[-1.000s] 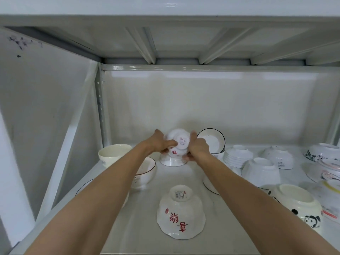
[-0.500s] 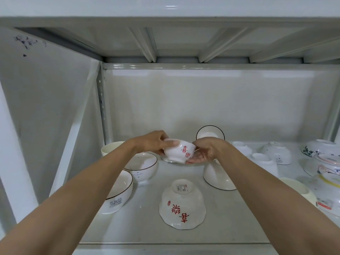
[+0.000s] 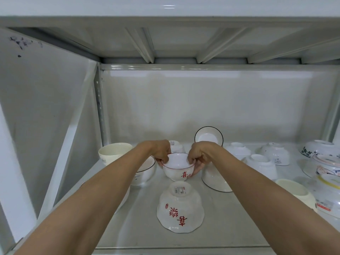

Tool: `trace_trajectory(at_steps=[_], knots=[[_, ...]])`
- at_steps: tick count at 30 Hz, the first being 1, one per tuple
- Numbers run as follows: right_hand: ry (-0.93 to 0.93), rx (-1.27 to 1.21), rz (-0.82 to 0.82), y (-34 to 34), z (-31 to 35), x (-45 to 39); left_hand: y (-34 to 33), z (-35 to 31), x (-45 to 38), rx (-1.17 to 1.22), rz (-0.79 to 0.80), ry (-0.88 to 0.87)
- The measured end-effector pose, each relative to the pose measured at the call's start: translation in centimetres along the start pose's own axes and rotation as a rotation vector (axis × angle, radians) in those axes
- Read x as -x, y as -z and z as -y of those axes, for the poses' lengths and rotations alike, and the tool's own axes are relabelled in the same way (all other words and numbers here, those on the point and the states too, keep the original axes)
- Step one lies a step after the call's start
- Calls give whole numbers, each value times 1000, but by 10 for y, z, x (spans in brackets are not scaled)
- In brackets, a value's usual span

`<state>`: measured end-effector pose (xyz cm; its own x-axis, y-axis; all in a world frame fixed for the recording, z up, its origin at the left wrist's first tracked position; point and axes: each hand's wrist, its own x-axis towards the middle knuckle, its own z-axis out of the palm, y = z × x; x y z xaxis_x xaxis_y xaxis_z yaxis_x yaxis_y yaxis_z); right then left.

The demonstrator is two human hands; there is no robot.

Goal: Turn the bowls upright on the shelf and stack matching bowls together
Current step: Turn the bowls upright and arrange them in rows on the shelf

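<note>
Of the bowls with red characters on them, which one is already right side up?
The red-character bowl held between the left hand and right hand, its opening facing up. The matching bowl nearer the front edge sits upside down, base up.

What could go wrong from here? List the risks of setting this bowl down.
1. The upright red-lettered bowl is gripped only at its rim by the left hand and right hand; it might slip.
2. The matching upside-down bowl sits directly in front; lowering could knock it.
3. The black-rimmed bowl crowds the right hand.
</note>
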<state>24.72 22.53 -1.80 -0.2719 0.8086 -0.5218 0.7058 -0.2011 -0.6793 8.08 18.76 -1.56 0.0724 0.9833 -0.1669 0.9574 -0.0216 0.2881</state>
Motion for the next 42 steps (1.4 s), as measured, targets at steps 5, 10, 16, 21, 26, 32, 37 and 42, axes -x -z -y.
trace_trajectory(at_steps=[5, 10, 16, 21, 26, 32, 37, 42], knots=[[-16, 91, 43, 1, 5, 5, 5, -1, -3, 134, 85, 54], [61, 264, -140, -1, 20, 4, 16, 2, -10, 296, 0, 179], [299, 381, -316, -15, 31, -23, 19, 16, -30, 420, -210, 335], [289, 521, -345, -22, 42, -31, 13, 21, -43, 520, -112, 420], [257, 529, -366, -22, 47, -41, 5, 16, -45, 642, -58, 420], [244, 561, -405, -23, 49, -47, 9, 17, -45, 695, -61, 394], [303, 149, -485, -22, 52, -54, 16, 28, -45, 751, -275, 297], [434, -414, -535, -14, 63, -45, 30, 38, -31, 916, -453, 161]])
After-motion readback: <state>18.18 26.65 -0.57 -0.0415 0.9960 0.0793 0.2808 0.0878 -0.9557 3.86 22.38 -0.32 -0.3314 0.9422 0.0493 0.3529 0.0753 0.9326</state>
